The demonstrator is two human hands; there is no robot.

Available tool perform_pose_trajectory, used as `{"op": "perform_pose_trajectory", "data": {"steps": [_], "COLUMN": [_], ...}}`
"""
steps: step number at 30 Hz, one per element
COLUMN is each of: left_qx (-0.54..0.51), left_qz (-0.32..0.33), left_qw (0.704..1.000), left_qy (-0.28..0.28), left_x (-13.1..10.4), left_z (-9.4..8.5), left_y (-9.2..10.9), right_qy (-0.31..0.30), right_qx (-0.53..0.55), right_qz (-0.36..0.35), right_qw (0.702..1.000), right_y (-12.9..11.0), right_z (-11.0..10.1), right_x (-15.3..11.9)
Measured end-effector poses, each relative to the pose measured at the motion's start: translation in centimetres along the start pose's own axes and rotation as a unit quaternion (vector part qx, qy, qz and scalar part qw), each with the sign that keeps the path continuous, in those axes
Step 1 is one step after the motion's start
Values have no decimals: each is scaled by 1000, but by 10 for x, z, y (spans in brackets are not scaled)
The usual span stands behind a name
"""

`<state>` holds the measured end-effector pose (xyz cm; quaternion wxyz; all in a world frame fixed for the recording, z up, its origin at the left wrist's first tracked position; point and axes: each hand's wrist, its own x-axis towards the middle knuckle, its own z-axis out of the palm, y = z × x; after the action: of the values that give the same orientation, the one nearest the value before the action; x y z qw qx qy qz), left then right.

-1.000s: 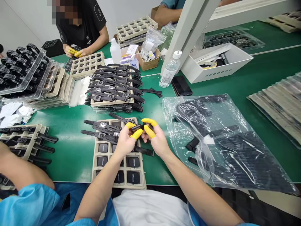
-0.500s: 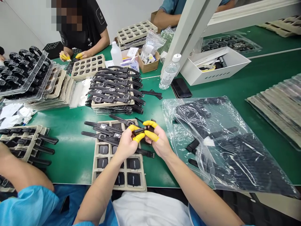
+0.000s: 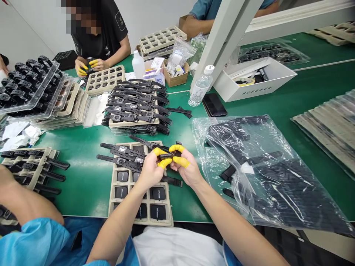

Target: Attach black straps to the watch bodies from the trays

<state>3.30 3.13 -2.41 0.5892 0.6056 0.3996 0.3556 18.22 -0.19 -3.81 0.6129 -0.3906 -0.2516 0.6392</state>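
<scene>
My left hand, with yellow finger covers, is closed on a black watch body above a beige tray. From the other side my right hand, also in yellow covers, pinches a black strap at the watch's end; whether the two parts are joined cannot be made out. Black square watch pieces sit in the tray's compartments. Several watches with straps lie across its upper left part, left of my hands.
A clear bag of black straps lies to the right. Behind the tray are stacked watches, a bottle, a phone and a white box. A co-worker's arm is at the left; another person sits across.
My hands have turned the watch slightly, so it lies more level, and the fingertips have shifted around it. The person across has brought both hands together on a dark item.
</scene>
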Motion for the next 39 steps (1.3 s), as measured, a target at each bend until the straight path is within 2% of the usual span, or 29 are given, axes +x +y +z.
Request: {"op": "perform_pose_trajectory", "data": {"steps": [4, 7, 9, 11, 14, 16, 19, 23, 26, 29, 32, 35, 39], "left_qx": [-70, -97, -108, -111, -110, -112, -114, -151, -192, -225, -223, -180, -77], "left_qz": [-31, -56, -77, -88, -92, -100, -119, -136, -173, -214, -235, -221, -147], "left_qw": [997, 993, 990, 988, 987, 985, 984, 978, 966, 950, 944, 956, 986], "left_qy": [13, 34, 46, 55, 73, 81, 70, 40, 17, -15, -62, -67, -12], "left_x": [3, 4, 5, 6, 6, 7, 6, 4, 3, 2, 1, 2, 4], "left_z": [0, -3, -4, -5, -6, -6, -6, -6, -5, -4, -3, -4, -8], "left_y": [9, 17, 20, 23, 24, 23, 22, 23, 26, 29, 30, 27, 19], "right_qy": [-26, -42, -16, 29, 80, 93, 108, 100, 80, 86, 66, 41, 110], "right_qx": [-41, -177, -308, -427, -530, -557, -567, -570, -560, -547, -521, -473, -362], "right_qz": [-47, -123, -186, -248, -308, -324, -344, -409, -463, -469, -456, -438, -382], "right_qw": [998, 975, 933, 869, 786, 759, 741, 705, 682, 688, 718, 763, 843], "right_y": [1, 1, 2, 6, 16, 23, 26, 18, 8, 2, 0, 2, -3], "right_z": [-3, -9, -14, -20, -30, -34, -34, -29, -27, -27, -25, -22, -21], "right_x": [0, 1, 3, 5, 9, 10, 10, 9, 8, 8, 8, 9, 9]}}
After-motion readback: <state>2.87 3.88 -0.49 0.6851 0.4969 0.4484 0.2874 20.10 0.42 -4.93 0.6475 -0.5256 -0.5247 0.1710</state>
